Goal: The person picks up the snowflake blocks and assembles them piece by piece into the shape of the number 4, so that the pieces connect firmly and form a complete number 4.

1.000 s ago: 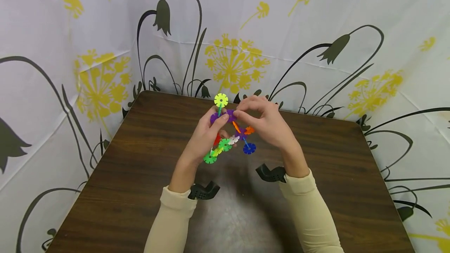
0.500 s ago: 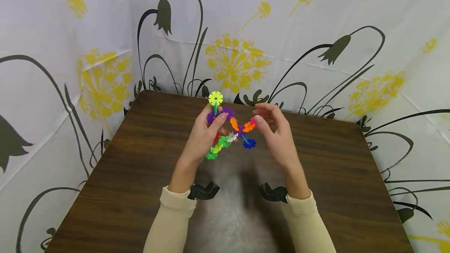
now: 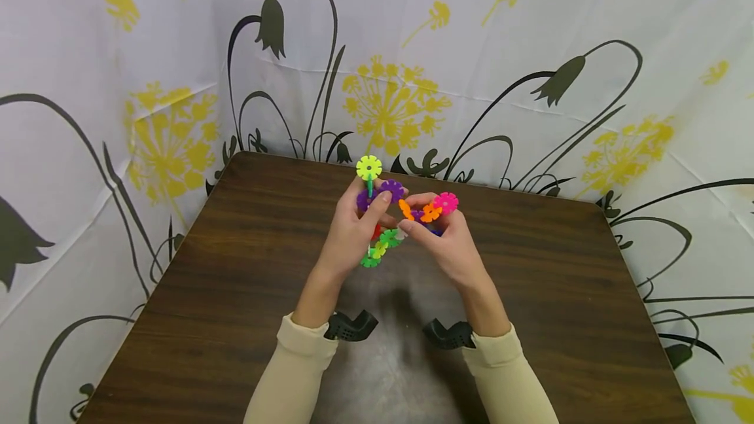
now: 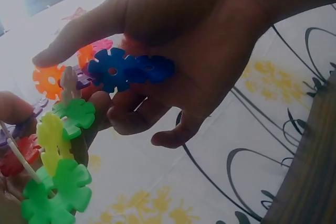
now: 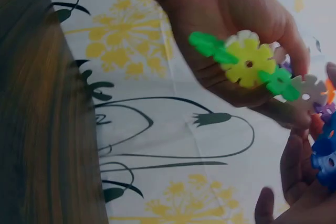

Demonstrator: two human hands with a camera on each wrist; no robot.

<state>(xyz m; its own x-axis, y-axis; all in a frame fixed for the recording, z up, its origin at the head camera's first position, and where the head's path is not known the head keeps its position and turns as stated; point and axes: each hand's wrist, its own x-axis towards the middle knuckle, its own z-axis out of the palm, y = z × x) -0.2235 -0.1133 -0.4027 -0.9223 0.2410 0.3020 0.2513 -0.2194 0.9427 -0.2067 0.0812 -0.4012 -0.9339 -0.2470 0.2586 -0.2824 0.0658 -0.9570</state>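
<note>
A chain of notched plastic flower discs joined edge to edge is held up between both hands over the table. My left hand [image 3: 347, 234] pinches it at a purple disc [image 3: 391, 190], thumb on top; a yellow-green disc [image 3: 369, 167] stands up above the fingers. My right hand [image 3: 459, 247] grips the other side, thumb near an orange disc [image 3: 431, 213], with a pink disc [image 3: 446, 203] sticking out above the palm. Blue discs [image 4: 111, 70] lie against the right palm in the left wrist view. Green [image 4: 56, 192] and yellow discs [image 4: 51, 137] hang lower, beside a partly hidden red disc [image 4: 20, 155].
Below the hands is a dark wood-grain table [image 3: 235, 293]. A white flower-printed cloth [image 3: 483, 31] hangs behind and at both sides. Black curved camera mounts [image 3: 352, 327] are worn at the wrists.
My right hand has left the purple disc, drawn back to the right by the pink disc, then come in left and taken hold around the orange discs. The left hand keeps its hold.
</note>
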